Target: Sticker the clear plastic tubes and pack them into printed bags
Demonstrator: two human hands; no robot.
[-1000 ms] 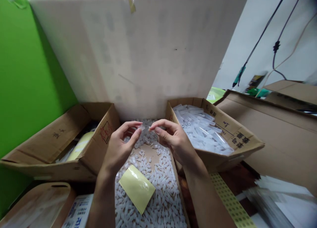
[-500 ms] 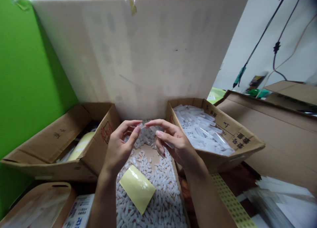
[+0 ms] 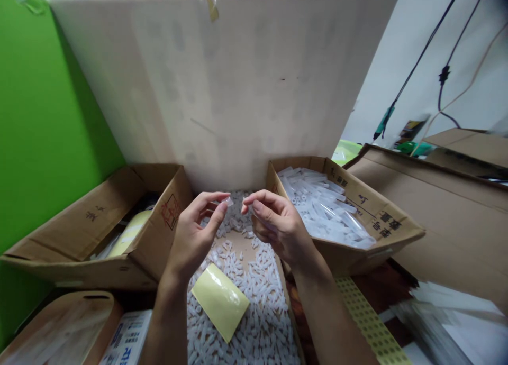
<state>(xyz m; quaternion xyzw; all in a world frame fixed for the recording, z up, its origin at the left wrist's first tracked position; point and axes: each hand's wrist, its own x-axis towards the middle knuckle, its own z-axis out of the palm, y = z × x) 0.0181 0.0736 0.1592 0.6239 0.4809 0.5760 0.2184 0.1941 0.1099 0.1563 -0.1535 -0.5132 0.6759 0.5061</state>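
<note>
My left hand (image 3: pixel 198 220) is closed in a pinch, thumb against fingertips, on a small clear plastic piece (image 3: pixel 228 201). Just to the right, my right hand (image 3: pixel 274 222) has its index finger and thumb drawn together, the other fingers curled under. A tiny whitish bit shows at its fingertips, too small to name. A narrow gap separates the two hands. Beneath them, small white plastic nozzle-like pieces (image 3: pixel 257 296) cover much of a shallow cardboard tray (image 3: pixel 244 250). A yellow sheet (image 3: pixel 220 302) lies on top of these pieces.
At right, a cardboard box (image 3: pixel 397 235) holds translucent plastic tubes (image 3: pixel 321 206). Another cardboard box (image 3: pixel 87 211) stands left, with yellow material inside. A dotted yellow strip (image 3: pixel 369 320) lies by my right forearm. A wooden-coloured tray (image 3: pixel 109 307) sits lower left. A pale panel (image 3: pixel 238 90) rises behind.
My right hand has moved slightly right, away from the left, and its thumb has come up closer to the index finger. My left hand is almost unmoved.
</note>
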